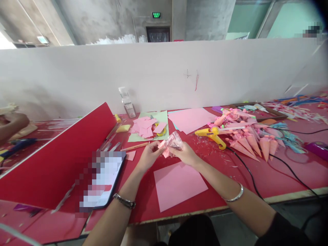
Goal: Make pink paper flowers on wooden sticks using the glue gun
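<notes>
Both of my hands meet over the middle of the red table around a small pink item in crinkled clear plastic wrap (174, 141). My left hand (151, 153) pinches its left side, while my right hand (186, 154) grips it from the right. What is inside the wrap is hard to make out. Just below my hands lies a flat pink paper sheet (180, 186). Beyond them, cut pink paper pieces (145, 127) are heaped on a light green sheet (133, 137), with yellow-handled scissors (161, 130) partly under them.
A yellow hot glue gun (211, 136) with a black cord lies right, beside piled pink paper cones (246, 136). Left are a phone (107, 181) and a leaning red board (66, 153). A clear bottle (127, 104) stands by the white partition (159, 75). Another person's arm (15, 124) shows far left.
</notes>
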A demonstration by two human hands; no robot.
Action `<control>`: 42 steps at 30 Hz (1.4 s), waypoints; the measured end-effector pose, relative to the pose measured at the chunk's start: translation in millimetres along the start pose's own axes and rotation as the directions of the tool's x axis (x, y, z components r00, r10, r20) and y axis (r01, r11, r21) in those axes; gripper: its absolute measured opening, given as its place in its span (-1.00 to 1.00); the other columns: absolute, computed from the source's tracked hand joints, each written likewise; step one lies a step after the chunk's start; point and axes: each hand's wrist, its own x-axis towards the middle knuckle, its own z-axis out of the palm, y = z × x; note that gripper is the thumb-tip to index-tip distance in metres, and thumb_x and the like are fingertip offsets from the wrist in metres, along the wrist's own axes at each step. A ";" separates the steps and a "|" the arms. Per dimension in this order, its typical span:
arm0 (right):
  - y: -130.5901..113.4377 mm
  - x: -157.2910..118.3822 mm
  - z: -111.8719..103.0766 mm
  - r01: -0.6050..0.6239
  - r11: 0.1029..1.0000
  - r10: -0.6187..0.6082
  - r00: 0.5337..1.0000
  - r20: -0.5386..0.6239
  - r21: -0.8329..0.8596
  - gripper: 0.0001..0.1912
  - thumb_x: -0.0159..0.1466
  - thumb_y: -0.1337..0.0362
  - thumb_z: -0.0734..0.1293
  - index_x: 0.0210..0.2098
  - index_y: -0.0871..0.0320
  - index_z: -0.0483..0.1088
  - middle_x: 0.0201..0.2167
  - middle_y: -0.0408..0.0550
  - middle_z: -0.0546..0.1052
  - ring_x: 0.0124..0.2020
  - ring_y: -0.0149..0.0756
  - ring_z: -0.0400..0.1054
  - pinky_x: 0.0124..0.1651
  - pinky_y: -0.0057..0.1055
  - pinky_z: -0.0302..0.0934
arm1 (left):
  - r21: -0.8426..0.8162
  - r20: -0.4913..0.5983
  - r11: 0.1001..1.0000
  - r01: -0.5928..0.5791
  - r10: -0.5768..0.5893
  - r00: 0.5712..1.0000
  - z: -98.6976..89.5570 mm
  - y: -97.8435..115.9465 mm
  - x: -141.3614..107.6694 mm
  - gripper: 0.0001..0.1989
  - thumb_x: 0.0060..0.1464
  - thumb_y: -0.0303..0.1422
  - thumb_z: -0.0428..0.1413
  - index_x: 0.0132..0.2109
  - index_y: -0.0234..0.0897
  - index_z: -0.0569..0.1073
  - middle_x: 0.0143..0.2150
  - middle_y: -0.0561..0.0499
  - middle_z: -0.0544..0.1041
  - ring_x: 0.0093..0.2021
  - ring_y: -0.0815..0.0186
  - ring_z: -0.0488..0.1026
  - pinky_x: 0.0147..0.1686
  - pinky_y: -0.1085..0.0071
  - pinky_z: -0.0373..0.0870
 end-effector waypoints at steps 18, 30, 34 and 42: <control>-6.7 -1.1 2.8 0.057 0.998 -0.057 0.998 -0.024 0.007 -0.85 0.13 0.31 0.19 -0.41 0.18 0.39 -0.52 -0.16 0.45 -0.47 -0.43 0.34 -0.36 -0.44 0.27 | 0.091 0.043 0.995 0.026 -0.030 0.999 5.0 1.0 -2.0 -0.71 0.01 -0.22 -0.02 -0.54 -0.34 0.25 -0.65 0.18 0.18 -0.62 0.53 0.08 -0.61 0.57 0.03; -3.7 -4.9 7.7 -0.034 0.995 0.035 0.999 0.012 -0.096 -0.81 0.12 0.22 0.22 -0.46 0.23 0.35 -0.63 -0.18 0.37 -0.57 -0.46 0.27 -0.47 -0.51 0.16 | 0.048 0.080 0.999 -0.013 0.010 0.997 7.9 0.3 -3.0 -0.63 0.05 -0.21 -0.08 -0.61 -0.33 0.22 -0.64 0.12 0.28 -0.58 0.48 0.21 -0.51 0.54 0.16; -3.1 -3.9 6.1 -0.050 0.995 0.053 0.998 0.039 -0.087 -0.61 0.21 0.13 0.09 -0.63 0.21 0.26 -0.72 -0.21 0.28 -0.64 -0.52 0.19 -0.52 -0.54 0.10 | 0.036 0.091 0.999 -0.002 -0.001 0.996 8.5 1.0 -4.9 -0.59 0.07 -0.17 -0.14 -0.61 -0.33 0.24 -0.64 0.09 0.32 -0.60 0.47 0.22 -0.49 0.52 0.19; -0.8 -2.2 2.5 -0.085 0.995 0.087 0.995 0.039 -0.050 -0.61 0.20 0.07 0.11 -0.60 0.21 0.26 -0.72 -0.21 0.27 -0.64 -0.51 0.18 -0.53 -0.52 0.08 | 0.155 -0.053 0.985 0.073 -0.066 0.996 7.2 -2.5 -3.5 -0.51 0.08 -0.11 -0.21 -0.64 -0.34 0.26 -0.74 0.12 0.21 -0.69 0.49 0.13 -0.66 0.54 0.05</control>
